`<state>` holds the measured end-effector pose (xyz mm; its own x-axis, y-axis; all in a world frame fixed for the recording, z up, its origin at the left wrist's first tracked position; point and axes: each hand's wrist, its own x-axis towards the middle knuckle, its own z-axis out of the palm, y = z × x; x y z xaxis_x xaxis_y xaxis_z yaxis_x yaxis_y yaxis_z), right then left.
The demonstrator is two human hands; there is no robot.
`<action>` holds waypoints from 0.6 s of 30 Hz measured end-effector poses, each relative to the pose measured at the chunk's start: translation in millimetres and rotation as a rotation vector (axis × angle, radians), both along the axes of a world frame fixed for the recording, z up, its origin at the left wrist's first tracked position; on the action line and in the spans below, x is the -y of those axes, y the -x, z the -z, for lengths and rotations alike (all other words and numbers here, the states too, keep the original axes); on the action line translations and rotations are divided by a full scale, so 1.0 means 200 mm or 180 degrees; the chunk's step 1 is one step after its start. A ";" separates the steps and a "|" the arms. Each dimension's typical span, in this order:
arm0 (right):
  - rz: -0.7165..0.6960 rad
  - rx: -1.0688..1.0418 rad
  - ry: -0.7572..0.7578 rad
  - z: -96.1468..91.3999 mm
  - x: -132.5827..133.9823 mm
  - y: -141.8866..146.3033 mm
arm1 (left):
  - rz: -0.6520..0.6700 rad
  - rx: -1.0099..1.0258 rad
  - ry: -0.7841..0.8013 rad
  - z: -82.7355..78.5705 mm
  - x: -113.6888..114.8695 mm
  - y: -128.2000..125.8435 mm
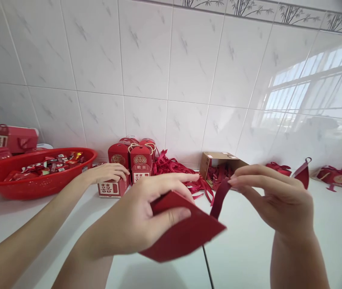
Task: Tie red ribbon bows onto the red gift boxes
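Note:
My left hand [142,212] is closed around a red paper gift box [185,239], thumb on the near face and fingers over the far side. The box is tilted above the table, with a pointed corner to the right. My right hand [279,200] pinches the upper end of a dark red ribbon [219,198] between thumb and fingertips. The ribbon runs down behind the box's right corner, where its lower end is hidden. Beyond my left hand, a co-worker's hand [109,173] rests on a small red and white box [109,190].
A red plastic basin [80,163] of wrapped sweets stands at the left, with red boxes [20,138] behind it. Upright boxes [140,158], a heap of ribbons [173,166] and an open cardboard box [234,159] line the tiled wall. Ribbon-tied boxes [338,176] lie far right.

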<state>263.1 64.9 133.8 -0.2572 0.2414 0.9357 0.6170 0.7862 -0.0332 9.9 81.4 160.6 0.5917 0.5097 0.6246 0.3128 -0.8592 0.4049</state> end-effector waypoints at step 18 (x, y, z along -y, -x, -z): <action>0.0165 -0.0288 -0.0271 0.02 0.02 0.26 | -0.0238 0.1095 0.0019 0.06 -0.01 -0.13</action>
<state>211.6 61.2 129.6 -0.1599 0.1709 0.9722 0.6544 0.7557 -0.0252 35.9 83.3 147.6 0.3078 0.5480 0.7778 0.2192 -0.8363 0.5025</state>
